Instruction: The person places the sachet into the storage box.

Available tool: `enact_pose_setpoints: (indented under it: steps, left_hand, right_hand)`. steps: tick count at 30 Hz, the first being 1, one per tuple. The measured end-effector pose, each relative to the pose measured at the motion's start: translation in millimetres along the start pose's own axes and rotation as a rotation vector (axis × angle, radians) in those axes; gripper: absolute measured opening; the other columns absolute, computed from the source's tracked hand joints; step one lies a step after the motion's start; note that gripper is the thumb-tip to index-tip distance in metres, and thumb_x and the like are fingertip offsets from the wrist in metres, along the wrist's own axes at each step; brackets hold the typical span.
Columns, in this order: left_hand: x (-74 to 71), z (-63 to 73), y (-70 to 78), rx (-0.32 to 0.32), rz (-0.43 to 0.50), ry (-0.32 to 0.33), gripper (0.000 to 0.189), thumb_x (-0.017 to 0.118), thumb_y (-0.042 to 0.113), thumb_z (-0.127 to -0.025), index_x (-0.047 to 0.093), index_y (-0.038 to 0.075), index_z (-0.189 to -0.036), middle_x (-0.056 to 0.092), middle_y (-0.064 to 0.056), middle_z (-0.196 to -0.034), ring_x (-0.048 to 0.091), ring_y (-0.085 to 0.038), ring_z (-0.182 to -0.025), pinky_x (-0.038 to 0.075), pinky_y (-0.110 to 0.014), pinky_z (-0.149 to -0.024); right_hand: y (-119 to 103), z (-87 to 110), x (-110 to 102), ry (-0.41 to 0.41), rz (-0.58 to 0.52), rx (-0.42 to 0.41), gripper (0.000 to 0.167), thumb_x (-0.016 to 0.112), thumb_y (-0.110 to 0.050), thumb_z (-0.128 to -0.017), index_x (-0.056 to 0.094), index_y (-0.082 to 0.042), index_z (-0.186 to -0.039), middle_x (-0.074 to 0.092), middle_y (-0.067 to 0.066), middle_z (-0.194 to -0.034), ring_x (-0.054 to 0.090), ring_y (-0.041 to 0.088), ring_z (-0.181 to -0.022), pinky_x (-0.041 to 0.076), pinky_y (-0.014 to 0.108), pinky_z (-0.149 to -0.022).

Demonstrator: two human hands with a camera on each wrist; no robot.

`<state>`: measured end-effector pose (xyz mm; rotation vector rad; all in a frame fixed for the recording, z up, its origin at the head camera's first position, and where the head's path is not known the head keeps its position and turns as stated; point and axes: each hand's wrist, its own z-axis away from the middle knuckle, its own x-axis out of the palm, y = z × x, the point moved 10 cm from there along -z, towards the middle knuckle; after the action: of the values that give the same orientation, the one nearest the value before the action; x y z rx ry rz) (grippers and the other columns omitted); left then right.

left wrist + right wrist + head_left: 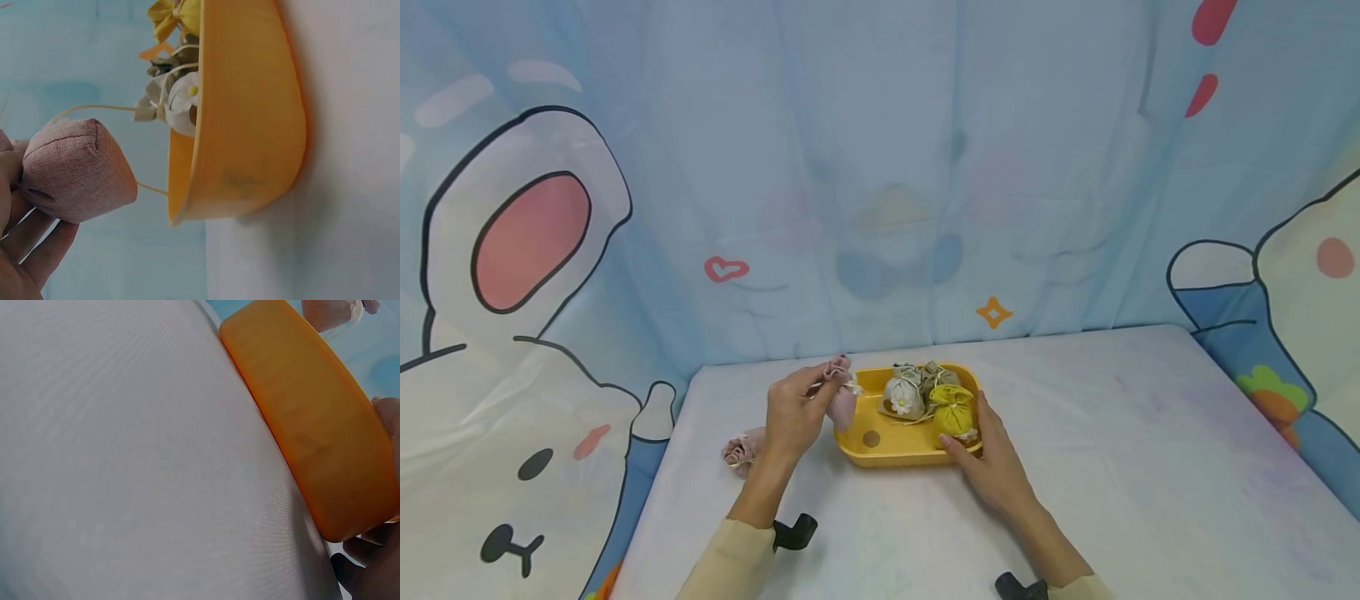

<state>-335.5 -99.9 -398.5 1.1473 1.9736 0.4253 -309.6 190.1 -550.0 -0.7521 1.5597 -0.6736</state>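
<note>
My left hand [793,412] pinches a pink drawstring pouch [842,408] by its gathered neck, above the left end of a yellow tray [887,460]. In the left wrist view the pouch [81,172] hangs tilted, its flat base turned towards the tray [250,112]. My right hand [996,475] grips the tray's right end, thumb at the rim and fingers round the outside. Inside the tray, a bright yellow pouch [953,421] sits by that thumb. Behind it are a pale grey pouch [901,398] with a white flower and an olive-grey pouch [938,377].
Another pink pouch [742,450] lies on the white-covered table [1120,467], left of the tray and partly hidden by my left wrist. A printed blue curtain [880,167] hangs behind the table. Black wrist mounts [795,532] sit at both cuffs.
</note>
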Motion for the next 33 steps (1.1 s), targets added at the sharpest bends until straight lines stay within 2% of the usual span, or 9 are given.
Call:
enact_pose_setpoints:
  steps: [10, 18, 27, 33]
  left_hand:
    - [23.3, 3.2, 2.9, -0.021, 0.036, -0.060, 0.019, 0.076, 0.018, -0.096, 0.081, 0.009, -0.113, 0.080, -0.008, -0.105, 0.079, -0.022, -0.096, 0.062, -0.025, -0.078]
    - [50.4, 10.0, 4.3, -0.010, 0.044, -0.147, 0.020, 0.078, 0.017, -0.094, 0.081, 0.008, -0.111, 0.081, -0.008, -0.105, 0.079, -0.019, -0.093, 0.062, -0.022, -0.077]
    - [66.7, 13.5, 10.2, 0.018, -0.028, -0.171, 0.019, 0.080, 0.019, -0.093, 0.082, 0.009, -0.109, 0.081, -0.006, -0.098, 0.078, -0.015, -0.085, 0.062, -0.023, -0.072]
    - [78.9, 14.7, 5.3, -0.032, -0.068, -0.217, 0.021, 0.081, 0.023, -0.092, 0.083, 0.010, -0.108, 0.081, -0.004, -0.096, 0.077, -0.014, -0.085, 0.061, -0.022, -0.073]
  right_hand:
    - [0.3, 0.9, 0.6, 0.000, -0.003, -0.009, 0.103, 0.059, -0.060, -0.100, 0.000, -0.009, -0.168, 0.015, 0.023, -0.173, 0.018, 0.045, -0.159, 0.019, 0.065, -0.125]
    - [-0.4, 1.0, -0.2, 0.003, -0.004, -0.014, 0.103, 0.060, -0.059, -0.100, 0.000, -0.009, -0.168, 0.015, 0.023, -0.173, 0.018, 0.045, -0.158, 0.019, 0.065, -0.125]
    - [0.0, 1.1, 0.1, 0.000, 0.001, 0.000, 0.104, 0.059, -0.061, -0.100, 0.000, -0.011, -0.168, 0.015, 0.022, -0.173, 0.018, 0.045, -0.158, 0.019, 0.066, -0.125]
    - [-0.4, 1.0, -0.8, 0.005, -0.001, -0.012, 0.103, 0.060, -0.059, -0.100, 0.001, -0.009, -0.168, 0.016, 0.023, -0.173, 0.019, 0.045, -0.158, 0.020, 0.066, -0.125]
